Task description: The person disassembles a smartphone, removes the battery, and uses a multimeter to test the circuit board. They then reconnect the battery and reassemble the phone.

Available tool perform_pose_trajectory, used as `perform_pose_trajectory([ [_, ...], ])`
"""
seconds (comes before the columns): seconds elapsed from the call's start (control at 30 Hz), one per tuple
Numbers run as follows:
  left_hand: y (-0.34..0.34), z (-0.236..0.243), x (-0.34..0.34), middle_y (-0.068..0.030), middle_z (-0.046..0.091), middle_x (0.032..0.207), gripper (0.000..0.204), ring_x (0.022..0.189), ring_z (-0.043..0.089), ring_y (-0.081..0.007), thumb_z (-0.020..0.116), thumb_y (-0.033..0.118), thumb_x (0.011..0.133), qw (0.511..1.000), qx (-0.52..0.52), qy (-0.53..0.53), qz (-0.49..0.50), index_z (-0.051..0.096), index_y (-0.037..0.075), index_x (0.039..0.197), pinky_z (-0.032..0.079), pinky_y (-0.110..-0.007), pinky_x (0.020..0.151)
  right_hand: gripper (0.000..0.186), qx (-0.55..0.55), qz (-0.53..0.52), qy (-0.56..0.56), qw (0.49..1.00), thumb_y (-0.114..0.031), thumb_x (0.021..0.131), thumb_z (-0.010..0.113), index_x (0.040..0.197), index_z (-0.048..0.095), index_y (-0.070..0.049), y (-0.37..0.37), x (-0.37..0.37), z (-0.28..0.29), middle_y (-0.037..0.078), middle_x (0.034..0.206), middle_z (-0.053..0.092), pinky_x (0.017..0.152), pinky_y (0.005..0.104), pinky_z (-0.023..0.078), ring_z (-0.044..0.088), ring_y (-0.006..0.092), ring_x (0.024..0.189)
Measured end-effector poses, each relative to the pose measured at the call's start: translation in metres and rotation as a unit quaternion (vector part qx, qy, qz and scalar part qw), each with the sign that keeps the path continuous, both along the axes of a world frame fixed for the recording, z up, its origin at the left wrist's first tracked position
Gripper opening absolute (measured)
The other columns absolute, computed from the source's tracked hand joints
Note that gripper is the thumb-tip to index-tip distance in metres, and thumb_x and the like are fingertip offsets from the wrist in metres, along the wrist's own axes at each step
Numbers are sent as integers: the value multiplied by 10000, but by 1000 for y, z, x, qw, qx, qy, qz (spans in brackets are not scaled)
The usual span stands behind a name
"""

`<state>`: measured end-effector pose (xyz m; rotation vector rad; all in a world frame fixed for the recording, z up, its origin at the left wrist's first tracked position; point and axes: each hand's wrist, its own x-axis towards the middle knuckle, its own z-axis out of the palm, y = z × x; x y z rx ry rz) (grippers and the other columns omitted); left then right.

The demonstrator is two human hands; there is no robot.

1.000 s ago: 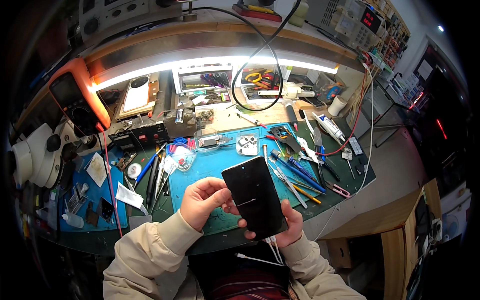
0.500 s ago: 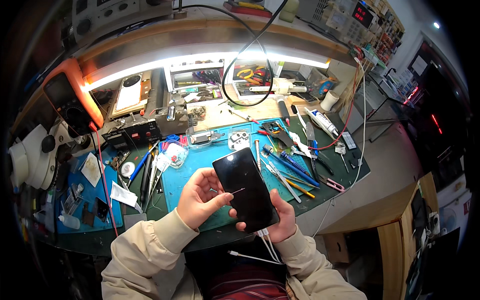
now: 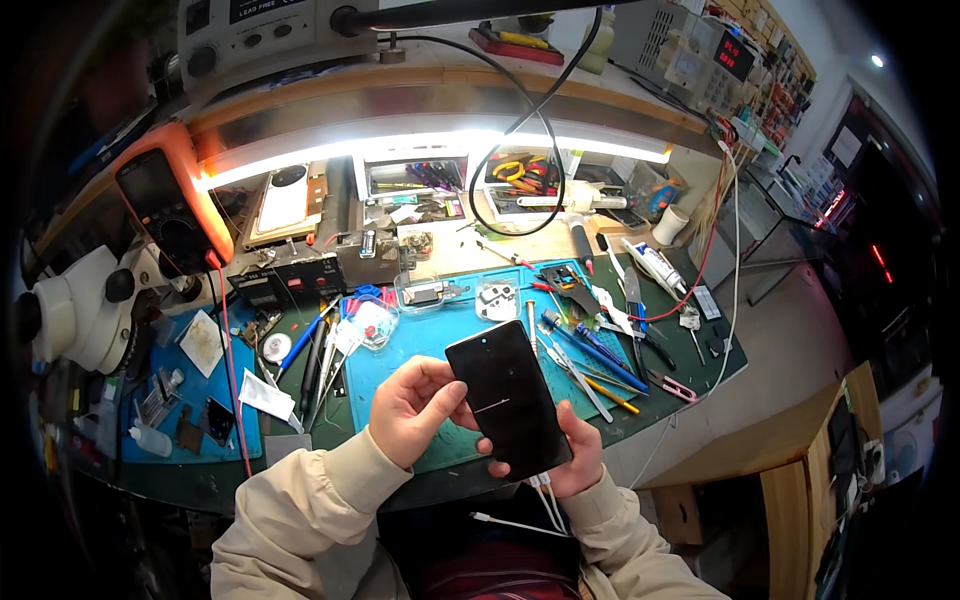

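Observation:
A dark smartphone (image 3: 512, 400) is held up, tilted, over the near edge of the workbench. Its screen is black apart from a thin pale line and a small bright spot near the top. My right hand (image 3: 580, 452) grips the lower part, with the thumb on the right edge and fingertips showing at the lower left. Against the left edge, my left hand (image 3: 412, 412) is closed, thumb at the rim and curled fingers partly behind the phone. White cables (image 3: 545, 490) run from the bottom edge; a loose white plug (image 3: 482, 518) hangs below.
Under the phone lies a blue work mat (image 3: 385, 365). Tweezers (image 3: 580, 380), blue-handled tools (image 3: 600, 360) and a clear parts box (image 3: 498, 300) lie beyond. An orange multimeter (image 3: 170, 200) and a white microscope (image 3: 80, 320) stand left. A black cable loop (image 3: 562, 165) hangs overhead.
The whole view has shifted, with bench and hands appearing further right and lower. The screen glare has gone. Both hands keep nearly the same position on the phone.

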<state>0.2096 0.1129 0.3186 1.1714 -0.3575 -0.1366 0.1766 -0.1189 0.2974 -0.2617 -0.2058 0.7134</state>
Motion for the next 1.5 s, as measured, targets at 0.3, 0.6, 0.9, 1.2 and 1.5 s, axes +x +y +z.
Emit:
perform_pose_trajectory([
  [0.3,4,-2,0,-122,697,1001,286,854,738,-228,546,166,1084,999,39,-3,8,566,-35,1286,604,-322,745,720,-49,-23,-29,998,-511,1068,443,1600,309,-45,-1,-4,13,208,1560,443,980,485,508,547,387,1313],
  [0.6,-5,-20,-10,-137,402,1567,777,1396,490,-298,634,301,1038,982,-17,18,-188,176,62,1618,482,-500,1081,833,-704,-364,-522,317,-325,836,828,1517,458,-19,40,-15,72,284,1502,442,1103,472,419,492,451,1322],
  [0.9,-7,2,-9,-175,636,1321,399,1168,673,-294,582,133,1046,980,-96,156,-82,482,-28,1396,594,-495,975,541,-657,-385,-329,558,-290,851,845,1251,598,-22,1,-44,37,169,1103,697,799,375,574,712,279,910],
  [1.2,-1,-7,-13,-181,629,1341,385,1194,661,-304,564,152,1062,977,-74,166,-108,496,-40,1389,579,-518,997,221,-637,-403,-286,592,-188,899,808,959,681,-18,11,-42,34,113,808,727,609,299,546,711,178,674],
  [1.5,-10,-4,-16,-150,646,1325,348,1183,671,-279,563,136,1061,968,-135,190,-91,516,-10,1373,587,-482,999,195,-677,-474,-352,440,-118,847,834,1018,764,-53,-16,-84,7,99,741,668,535,301,486,651,200,586],
])
